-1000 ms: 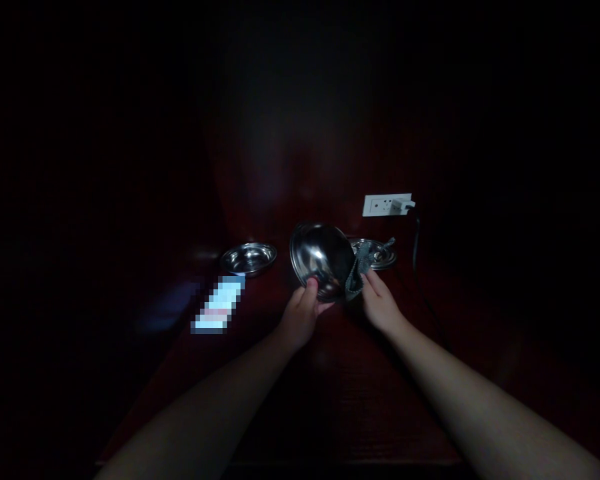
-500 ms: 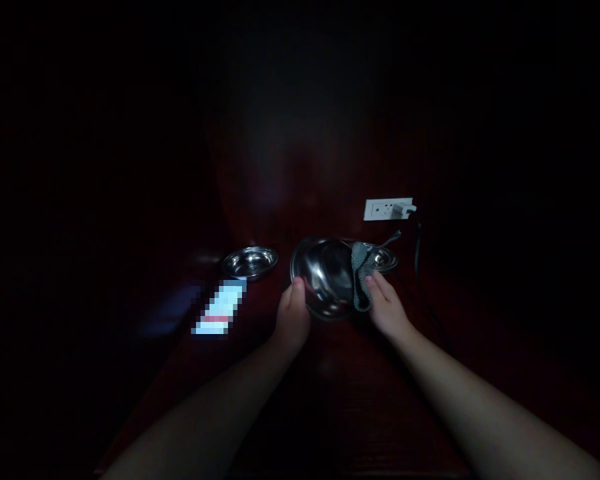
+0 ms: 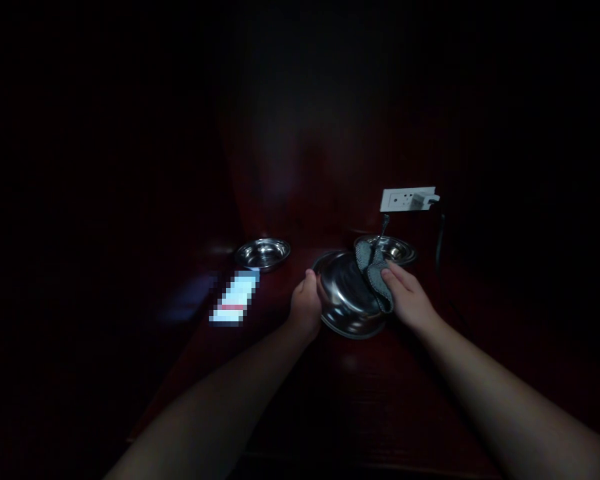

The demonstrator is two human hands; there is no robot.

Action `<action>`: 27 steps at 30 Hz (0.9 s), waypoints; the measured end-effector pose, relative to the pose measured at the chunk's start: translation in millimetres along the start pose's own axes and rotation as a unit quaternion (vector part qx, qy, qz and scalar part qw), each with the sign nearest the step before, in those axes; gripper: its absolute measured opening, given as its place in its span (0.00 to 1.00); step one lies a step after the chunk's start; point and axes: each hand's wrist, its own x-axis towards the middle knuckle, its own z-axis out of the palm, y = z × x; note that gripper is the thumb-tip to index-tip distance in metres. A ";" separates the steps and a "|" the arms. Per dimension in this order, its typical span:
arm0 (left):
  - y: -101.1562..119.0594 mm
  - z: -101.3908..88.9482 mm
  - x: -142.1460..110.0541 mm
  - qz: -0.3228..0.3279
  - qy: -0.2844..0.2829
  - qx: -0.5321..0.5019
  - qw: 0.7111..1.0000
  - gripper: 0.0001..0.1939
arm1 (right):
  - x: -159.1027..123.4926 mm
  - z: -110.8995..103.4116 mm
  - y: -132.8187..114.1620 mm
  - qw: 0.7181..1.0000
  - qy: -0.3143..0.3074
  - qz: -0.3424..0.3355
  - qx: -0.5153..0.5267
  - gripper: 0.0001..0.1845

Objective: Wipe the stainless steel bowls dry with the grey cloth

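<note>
Head view, the only one I had, was very dark. The left hand (image 3: 306, 308) had its grip closed on the left rim of a steel bowl (image 3: 347, 300), thumb over the edge, the bowl sitting low at the middle of the dark red desk (image 3: 380, 400). The right hand (image 3: 407, 297) pressed a grey cloth (image 3: 375, 275) against the bowl's right inner side, fingers laid flat over it in a loose grip. Just beyond the cloth lay a second steel dish (image 3: 393, 249). A third dish (image 3: 263, 253) sat well to the left, with a pale, blurred card (image 3: 234, 298) near it. On the far right, a white socket (image 3: 405, 199) held a plug with a black cord (image 3: 437, 240).
</note>
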 end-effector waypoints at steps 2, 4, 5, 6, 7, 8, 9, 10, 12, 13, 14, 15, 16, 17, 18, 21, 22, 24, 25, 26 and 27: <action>-3.1 0.7 2.0 -0.013 -0.010 -0.010 1.000 0.21 | 1.0 -1.3 2.2 1.000 -0.005 0.009 -0.008 0.20; -6.3 1.0 3.8 -0.018 -0.011 -0.008 1.000 0.21 | 2.2 -2.2 4.3 1.000 -0.015 0.017 -0.008 0.20; -7.9 1.1 4.5 -0.021 -0.013 -0.004 1.000 0.21 | 2.7 -2.6 5.3 1.000 -0.018 0.019 -0.011 0.20; -9.5 1.2 5.1 -0.024 -0.017 0.000 1.000 0.21 | 3.3 -2.9 6.3 1.000 -0.019 0.020 -0.014 0.19; -11.0 1.3 5.5 -0.027 -0.021 0.002 0.999 0.21 | 3.7 -3.3 7.2 0.999 -0.020 0.021 -0.018 0.19; -12.3 1.5 5.7 -0.029 -0.026 0.003 0.999 0.21 | 4.1 -3.7 7.9 0.999 -0.022 0.022 -0.022 0.19; -13.3 1.8 5.7 -0.031 -0.031 0.002 0.999 0.21 | 4.4 -4.0 8.3 0.999 -0.024 0.024 -0.026 0.19; -14.0 2.2 5.5 -0.032 -0.035 0.001 0.999 0.20 | 4.5 -4.3 8.4 0.999 -0.027 0.026 -0.030 0.19; -14.4 3.2 4.3 -0.037 -0.041 -0.001 0.998 0.20 | 4.7 -4.6 7.4 0.998 -0.033 0.029 -0.036 0.19; -14.2 3.9 3.5 -0.039 -0.042 -0.001 0.998 0.20 | 4.7 -4.6 6.5 0.998 -0.034 0.029 -0.037 0.19; -14.0 4.5 2.6 -0.040 -0.042 0.000 0.998 0.20 | 4.8 -4.6 5.6 0.998 -0.036 0.029 -0.038 0.19; -13.9 5.1 1.8 -0.040 -0.043 0.001 0.998 0.20 | 4.8 -4.6 4.6 0.998 -0.038 0.026 -0.038 0.19; -14.0 5.5 1.0 -0.040 -0.045 0.001 0.998 0.20 | 4.9 -4.7 3.8 0.998 -0.040 0.023 -0.039 0.19; -14.3 5.9 0.4 -0.039 -0.048 0.001 0.998 0.20 | 5.0 -4.9 3.2 0.998 -0.042 0.018 -0.042 0.19; -14.8 6.1 0.0 -0.038 -0.051 0.001 0.998 0.20 | 5.1 -5.1 2.7 0.998 -0.045 0.013 -0.047 0.19; -16.7 6.7 -0.7 -0.038 -0.060 0.000 0.997 0.20 | 5.3 -6.0 2.1 0.997 -0.050 -0.002 -0.058 0.20; -17.3 7.0 -0.8 -0.036 -0.063 -0.002 0.997 0.21 | 5.3 -6.2 2.0 0.997 -0.051 -0.008 -0.061 0.20; -18.0 7.8 -1.0 -0.032 -0.067 -0.006 0.997 0.21 | 5.4 -6.3 1.7 0.996 -0.052 -0.020 -0.072 0.20; -18.1 8.3 -1.1 -0.029 -0.069 -0.006 0.997 0.21 | 5.5 -6.2 1.5 0.995 -0.053 -0.026 -0.081 0.20; -18.2 8.8 -1.3 -0.025 -0.071 -0.004 0.997 0.21 | 5.6 -6.1 1.3 0.994 -0.054 -0.031 -0.091 0.20; -18.2 9.1 -1.4 -0.022 -0.073 -0.002 0.997 0.21 | 5.8 -6.0 1.2 0.993 -0.054 -0.036 -0.102 0.21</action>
